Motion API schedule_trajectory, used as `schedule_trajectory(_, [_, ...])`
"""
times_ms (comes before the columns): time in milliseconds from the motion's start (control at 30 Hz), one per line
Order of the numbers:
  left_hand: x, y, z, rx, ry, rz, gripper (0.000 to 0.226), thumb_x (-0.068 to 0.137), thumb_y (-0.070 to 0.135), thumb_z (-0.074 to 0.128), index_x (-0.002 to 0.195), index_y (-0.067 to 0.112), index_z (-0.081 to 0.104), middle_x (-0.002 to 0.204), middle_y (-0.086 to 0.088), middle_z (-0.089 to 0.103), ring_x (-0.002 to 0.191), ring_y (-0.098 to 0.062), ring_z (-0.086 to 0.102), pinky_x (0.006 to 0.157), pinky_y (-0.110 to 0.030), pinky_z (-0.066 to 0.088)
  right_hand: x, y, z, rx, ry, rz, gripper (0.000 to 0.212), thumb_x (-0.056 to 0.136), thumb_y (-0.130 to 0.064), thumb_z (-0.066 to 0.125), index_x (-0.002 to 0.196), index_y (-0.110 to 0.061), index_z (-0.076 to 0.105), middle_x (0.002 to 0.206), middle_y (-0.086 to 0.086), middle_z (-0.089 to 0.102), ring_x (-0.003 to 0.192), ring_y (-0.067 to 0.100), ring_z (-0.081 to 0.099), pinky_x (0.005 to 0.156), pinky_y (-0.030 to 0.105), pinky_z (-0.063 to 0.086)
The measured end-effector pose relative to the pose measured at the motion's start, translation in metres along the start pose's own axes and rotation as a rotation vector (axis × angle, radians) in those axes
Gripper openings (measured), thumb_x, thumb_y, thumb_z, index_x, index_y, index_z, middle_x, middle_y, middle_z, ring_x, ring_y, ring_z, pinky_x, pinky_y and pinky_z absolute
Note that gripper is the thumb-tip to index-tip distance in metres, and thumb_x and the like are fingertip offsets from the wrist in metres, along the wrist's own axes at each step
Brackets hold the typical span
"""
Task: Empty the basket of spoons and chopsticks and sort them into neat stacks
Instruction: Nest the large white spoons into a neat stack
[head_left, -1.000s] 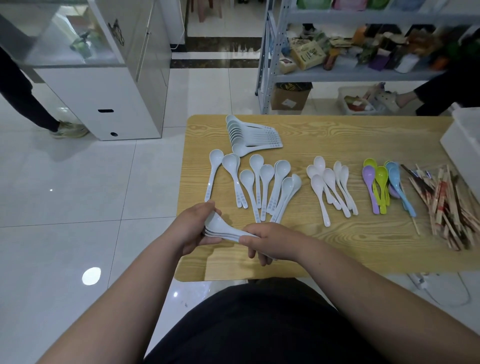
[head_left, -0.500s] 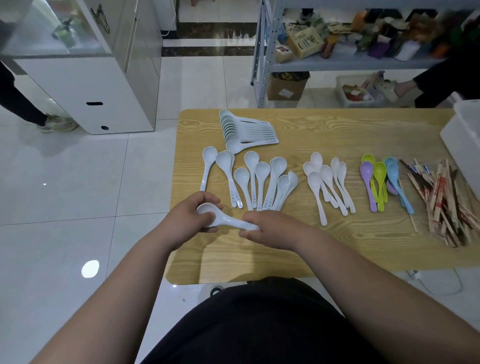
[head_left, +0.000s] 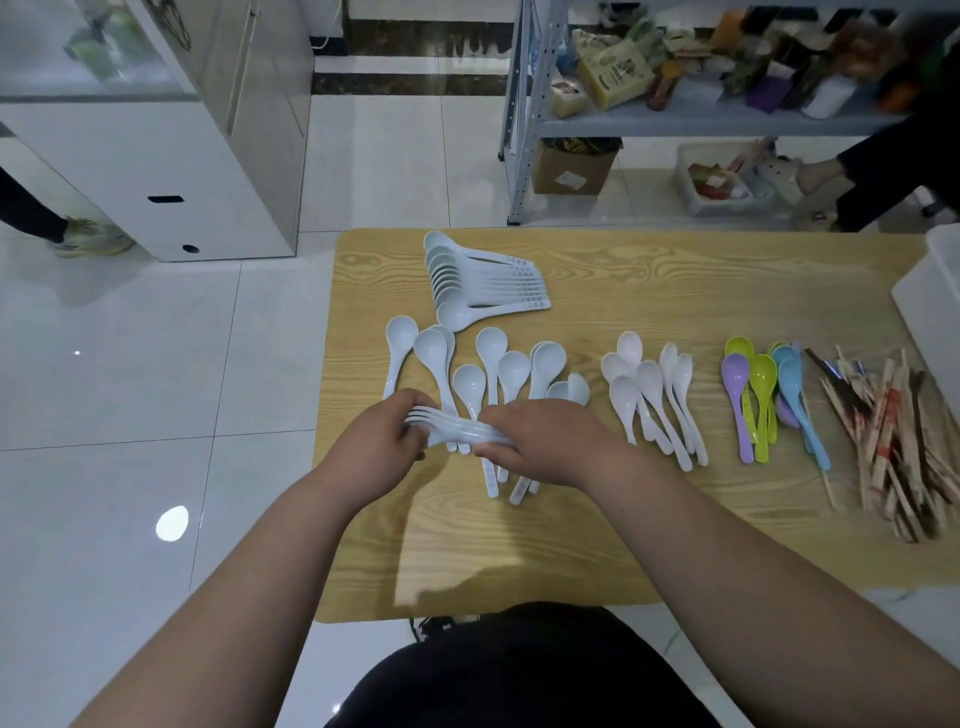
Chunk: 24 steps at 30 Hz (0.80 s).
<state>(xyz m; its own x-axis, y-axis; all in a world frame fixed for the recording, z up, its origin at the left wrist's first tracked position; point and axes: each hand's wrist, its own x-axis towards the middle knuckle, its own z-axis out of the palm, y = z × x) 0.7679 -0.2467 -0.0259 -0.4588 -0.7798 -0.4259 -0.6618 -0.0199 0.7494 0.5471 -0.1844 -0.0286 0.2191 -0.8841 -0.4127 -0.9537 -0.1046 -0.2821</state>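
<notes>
Two hands meet low over the near part of a wooden worktop (head_left: 675, 280). The left hand (head_left: 382, 447) curls round the bowl end of a small bundle of pale-blue spoons (head_left: 452, 434). The right hand (head_left: 540, 441) grips the handle end, so the bundle lies crosswise between them, one spoon nested inside another. The number of spoons in it cannot be told.

Just beyond the bundle, and partly under it, lie the loose pale-blue spoons (head_left: 488, 358). They are spread in a ragged row, with their bowls pointing away from the person. Farther beyond the bundle sits a nested stack (head_left: 467, 280) of the same spoons, tidy and slightly fanned.

To the right of the bundle are the white spoons (head_left: 649, 384), loosely overlapping. Farther right are the coloured spoons (head_left: 763, 384) in purple, green and blue. Farther right again are the chopsticks (head_left: 893, 431), in a jumbled heap. Far to the right of the bundle, at the worktop's edge, stands a white container (head_left: 930, 291), cut off by the frame. It may be the basket, and its inside is hidden.

The step in hand appears to be squaring up the gathered spoons. The next move likely calls for either seating another loose spoon bowl into bowl, or carrying the bundle over to the nested stack. Sorting by kind looks mostly done, and stacking only partly.
</notes>
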Motion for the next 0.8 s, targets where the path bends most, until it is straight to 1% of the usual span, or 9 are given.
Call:
schedule_trajectory(100, [0.024, 0.007, 0.0, 0.013, 0.029, 0.016, 0.024, 0.097, 0.01, 0.046, 0.104, 0.029, 0.059, 0.099, 0.008, 0.069, 0.077, -0.005, 0.068, 0.063, -0.026, 0.048, 0.016, 0.016, -0.008, 0.053, 0.003, -0.002, 0.035, 0.1, -0.056, 0.042, 0.098, -0.023, 0.051, 0.087, -0.007, 0.057, 0.076, 0.017, 0.058, 0.06, 0.036, 0.045])
schedule_trajectory(200, [0.052, 0.015, 0.001, 0.018, 0.071, 0.073, 0.024, 0.096, 0.007, 0.046, 0.105, 0.025, 0.06, 0.096, 0.009, 0.067, 0.083, -0.01, 0.066, 0.077, -0.039, 0.056, 0.035, 0.033, -0.018, 0.114, 0.033, -0.023, 0.017, 0.099, -0.044, 0.045, 0.094, -0.028, 0.045, 0.089, -0.008, 0.053, 0.073, 0.013, 0.053, 0.054, 0.032, 0.037])
schedule_trajectory(300, [0.083, 0.022, 0.001, 0.04, 0.104, 0.092, 0.025, 0.096, 0.007, 0.048, 0.107, 0.026, 0.06, 0.098, 0.01, 0.066, 0.085, -0.013, 0.067, 0.078, -0.038, 0.055, 0.056, 0.052, -0.028, 0.167, 0.051, -0.039, 0.005, 0.099, -0.038, 0.047, 0.097, -0.034, 0.044, 0.091, -0.009, 0.052, 0.075, 0.01, 0.05, 0.058, 0.031, 0.033])
schedule_trajectory(333, [0.094, 0.024, 0.001, 0.045, 0.11, 0.1, 0.025, 0.097, 0.008, 0.048, 0.108, 0.027, 0.06, 0.099, 0.01, 0.066, 0.087, -0.013, 0.067, 0.077, -0.035, 0.054, 0.063, 0.06, -0.03, 0.184, 0.056, -0.033, 0.008, 0.099, -0.038, 0.047, 0.104, -0.032, 0.048, 0.094, -0.009, 0.052, 0.079, 0.012, 0.052, 0.061, 0.032, 0.035])
schedule_trajectory(433, [0.127, 0.029, 0.0, 0.058, 0.127, 0.113, 0.026, 0.098, 0.012, 0.051, 0.117, 0.027, 0.059, 0.108, 0.009, 0.064, 0.093, -0.012, 0.064, 0.075, -0.027, 0.05, 0.084, 0.083, -0.037, 0.199, 0.059, -0.011, 0.034, 0.101, -0.04, 0.049, 0.133, -0.028, 0.052, 0.111, -0.006, 0.058, 0.097, 0.016, 0.057, 0.073, 0.034, 0.046])
schedule_trajectory(533, [0.155, 0.031, -0.002, 0.084, 0.187, 0.143, 0.035, 0.096, 0.016, 0.057, 0.13, 0.025, 0.056, 0.12, 0.01, 0.058, 0.102, -0.007, 0.056, 0.079, -0.021, 0.041, 0.104, 0.105, -0.043, 0.235, 0.087, 0.013, 0.042, 0.101, -0.039, 0.051, 0.14, -0.024, 0.053, 0.128, -0.002, 0.06, 0.113, 0.021, 0.058, 0.086, 0.036, 0.049])
schedule_trajectory(600, [0.171, 0.029, -0.004, 0.051, 0.298, 0.138, 0.04, 0.092, 0.018, 0.062, 0.132, 0.024, 0.054, 0.121, 0.008, 0.054, 0.104, -0.007, 0.056, 0.082, -0.022, 0.044, 0.118, 0.12, -0.046, 0.284, 0.148, 0.036, 0.044, 0.101, -0.038, 0.052, 0.142, -0.023, 0.052, 0.134, -0.001, 0.059, 0.12, 0.021, 0.057, 0.091, 0.035, 0.048])
schedule_trajectory(700, [0.191, 0.018, -0.007, 0.13, 0.413, 0.134, 0.033, 0.09, 0.016, 0.064, 0.122, 0.021, 0.057, 0.108, 0.005, 0.052, 0.095, -0.011, 0.056, 0.08, -0.027, 0.048, 0.145, 0.145, -0.051, 0.405, 0.291, 0.131, 0.042, 0.101, -0.034, 0.053, 0.141, -0.023, 0.054, 0.133, 0.0, 0.06, 0.12, 0.02, 0.056, 0.095, 0.036, 0.047])
schedule_trajectory(800, [0.209, 0.004, -0.001, 0.418, 0.37, 0.237, 0.029, 0.086, 0.016, 0.069, 0.115, 0.017, 0.065, 0.099, -0.002, 0.058, 0.097, -0.025, 0.054, 0.08, -0.035, 0.047, 0.182, 0.17, -0.054, 0.41, 0.369, 0.169, 0.033, 0.098, -0.034, 0.051, 0.13, -0.027, 0.058, 0.114, -0.001, 0.063, 0.103, 0.022, 0.058, 0.082, 0.035, 0.046])
